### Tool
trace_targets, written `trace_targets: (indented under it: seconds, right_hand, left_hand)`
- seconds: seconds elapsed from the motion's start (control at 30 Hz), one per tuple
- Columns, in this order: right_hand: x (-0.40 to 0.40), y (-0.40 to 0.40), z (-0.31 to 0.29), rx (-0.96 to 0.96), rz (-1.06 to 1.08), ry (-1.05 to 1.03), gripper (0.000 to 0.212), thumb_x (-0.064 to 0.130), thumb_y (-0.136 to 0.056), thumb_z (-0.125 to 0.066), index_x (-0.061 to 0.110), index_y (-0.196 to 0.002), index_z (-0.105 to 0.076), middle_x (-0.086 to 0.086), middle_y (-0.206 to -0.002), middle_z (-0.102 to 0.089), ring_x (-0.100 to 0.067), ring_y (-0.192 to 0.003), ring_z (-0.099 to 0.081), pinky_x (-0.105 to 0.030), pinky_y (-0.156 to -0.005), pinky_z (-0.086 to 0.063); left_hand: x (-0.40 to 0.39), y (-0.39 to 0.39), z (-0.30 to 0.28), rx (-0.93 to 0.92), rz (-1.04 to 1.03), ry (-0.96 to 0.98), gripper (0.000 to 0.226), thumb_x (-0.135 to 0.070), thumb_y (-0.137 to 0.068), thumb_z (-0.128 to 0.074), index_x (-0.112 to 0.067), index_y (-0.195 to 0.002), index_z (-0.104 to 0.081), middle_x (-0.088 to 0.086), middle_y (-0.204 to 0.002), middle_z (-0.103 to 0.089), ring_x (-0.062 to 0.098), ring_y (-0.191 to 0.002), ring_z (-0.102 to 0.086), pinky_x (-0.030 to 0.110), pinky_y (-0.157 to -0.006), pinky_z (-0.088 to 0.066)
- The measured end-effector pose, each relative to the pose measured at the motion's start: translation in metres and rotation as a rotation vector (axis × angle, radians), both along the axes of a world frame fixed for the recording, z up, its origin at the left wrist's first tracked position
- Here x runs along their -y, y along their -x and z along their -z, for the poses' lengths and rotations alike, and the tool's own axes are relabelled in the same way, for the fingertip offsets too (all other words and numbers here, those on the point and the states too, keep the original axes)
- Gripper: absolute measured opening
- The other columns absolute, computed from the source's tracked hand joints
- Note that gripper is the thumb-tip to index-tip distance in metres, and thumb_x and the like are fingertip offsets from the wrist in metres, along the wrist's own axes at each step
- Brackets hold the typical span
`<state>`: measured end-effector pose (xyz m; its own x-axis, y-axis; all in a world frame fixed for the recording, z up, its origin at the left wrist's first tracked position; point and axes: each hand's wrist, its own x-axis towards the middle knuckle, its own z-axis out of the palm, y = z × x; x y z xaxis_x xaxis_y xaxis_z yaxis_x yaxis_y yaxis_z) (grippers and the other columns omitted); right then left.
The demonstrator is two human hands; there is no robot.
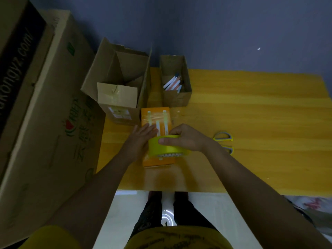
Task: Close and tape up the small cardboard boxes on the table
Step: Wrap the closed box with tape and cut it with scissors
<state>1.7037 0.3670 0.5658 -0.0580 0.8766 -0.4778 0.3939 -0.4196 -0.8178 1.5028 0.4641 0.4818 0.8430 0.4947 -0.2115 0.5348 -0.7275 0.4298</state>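
Right hand [186,139]: its grip curls over the yellow tape dispenser [166,147], set at the near end of the box, likely to draw tape.
Left hand [142,139]: flat, fingers straight, pressing the box top to steady it.
Orange box [156,119]: mid-table [251,108], flaps closed; long axis runs near-to-far.
Scissors [223,139]: right, idle.
Open brown boxes [175,81]: beyond, untaped.

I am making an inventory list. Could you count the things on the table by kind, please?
Open brown boxes: 2, one large, one narrow with pens inside
Orange box: 1, under the left hand
Tape roll: 1, held by the right hand
Scissors: 1
Total: 5
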Motion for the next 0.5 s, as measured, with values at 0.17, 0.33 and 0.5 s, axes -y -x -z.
trace_targets:
  seconds: [0.17,0.33,0.5]
  right_hand:
    - [0.002,0.010,-0.005,0.102,0.010,-0.073,0.063,0.064,-0.069,-0.073,0.017,-0.051,-0.035,0.007,-0.047,-0.024,-0.007,-0.045,-0.030,-0.018,-0.044,-0.021]
    - [0.014,-0.050,-0.009,0.815,-0.040,0.100,0.074,0.089,-0.056,-0.055,0.017,-0.068,-0.067,0.001,-0.072,-0.064,-0.018,-0.075,-0.061,-0.030,-0.057,-0.044]
    - [0.014,-0.070,0.025,0.873,-0.116,0.338,0.092,0.088,-0.060,-0.055,0.012,-0.108,-0.070,-0.005,-0.109,-0.066,-0.024,-0.097,-0.061,-0.038,-0.078,-0.052]
  left_hand:
    - [0.001,0.011,0.016,0.028,-0.114,0.036,0.053,-0.028,-0.103,-0.040,-0.034,-0.150,-0.015,-0.019,-0.153,0.003,-0.001,-0.141,0.009,0.049,-0.110,0.020]
    - [0.005,0.005,0.023,0.083,-0.165,0.143,0.044,-0.035,-0.104,-0.033,-0.044,-0.145,-0.018,-0.031,-0.149,0.000,-0.009,-0.138,0.012,0.035,-0.103,0.032]
    - [0.008,0.001,0.026,0.116,-0.179,0.153,0.046,-0.034,-0.103,-0.036,-0.044,-0.143,-0.015,-0.028,-0.150,0.000,-0.004,-0.141,0.010,0.042,-0.107,0.028]
